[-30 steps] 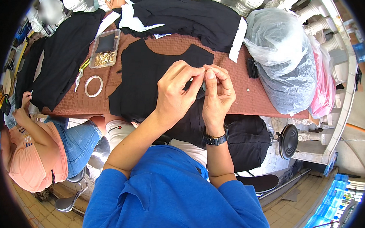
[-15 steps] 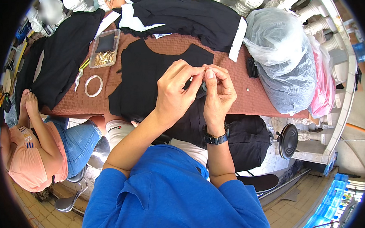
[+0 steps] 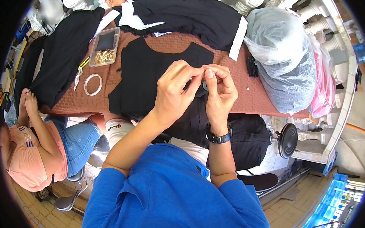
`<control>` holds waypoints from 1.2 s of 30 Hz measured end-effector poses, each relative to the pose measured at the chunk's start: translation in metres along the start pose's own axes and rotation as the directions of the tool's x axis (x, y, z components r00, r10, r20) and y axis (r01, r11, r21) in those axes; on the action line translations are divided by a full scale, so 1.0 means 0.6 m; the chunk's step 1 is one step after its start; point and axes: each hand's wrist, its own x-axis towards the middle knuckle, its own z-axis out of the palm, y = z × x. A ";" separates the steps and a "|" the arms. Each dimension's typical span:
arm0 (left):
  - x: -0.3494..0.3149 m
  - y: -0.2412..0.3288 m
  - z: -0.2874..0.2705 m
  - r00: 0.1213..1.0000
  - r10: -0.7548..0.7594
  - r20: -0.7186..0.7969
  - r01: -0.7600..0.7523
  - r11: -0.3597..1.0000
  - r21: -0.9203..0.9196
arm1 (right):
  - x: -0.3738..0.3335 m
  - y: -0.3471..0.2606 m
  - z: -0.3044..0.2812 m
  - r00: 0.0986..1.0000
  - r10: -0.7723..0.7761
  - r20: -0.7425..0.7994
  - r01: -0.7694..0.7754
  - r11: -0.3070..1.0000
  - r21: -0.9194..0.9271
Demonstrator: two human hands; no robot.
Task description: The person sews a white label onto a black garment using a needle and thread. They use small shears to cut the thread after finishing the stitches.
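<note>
My left hand and my right hand meet fingertip to fingertip above the table. Each pinches thumb against finger; whatever lies between them is too small to make out. Beneath them a sleeveless black garment piece is spread flat, its lower part trailing over the near edge toward my lap. Partly hidden between my hands is a small dark round object with a grey rim. A dark watch circles my right wrist.
Brown quilted cloth covers the table. On it lie a clear box of gold-coloured pieces, a white ring, a yellow cutter, black garments, a small black object and a stuffed plastic bag. A co-worker sits at left.
My right hand and wrist have shifted very slightly to the right, and the fingertips still meet. The rest looks the same.
</note>
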 end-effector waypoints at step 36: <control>0.043 -0.092 -0.034 0.858 0.289 0.424 -0.344 0.937 0.057 | -0.019 0.033 -0.127 0.931 0.361 0.061 -0.359 0.932 -0.043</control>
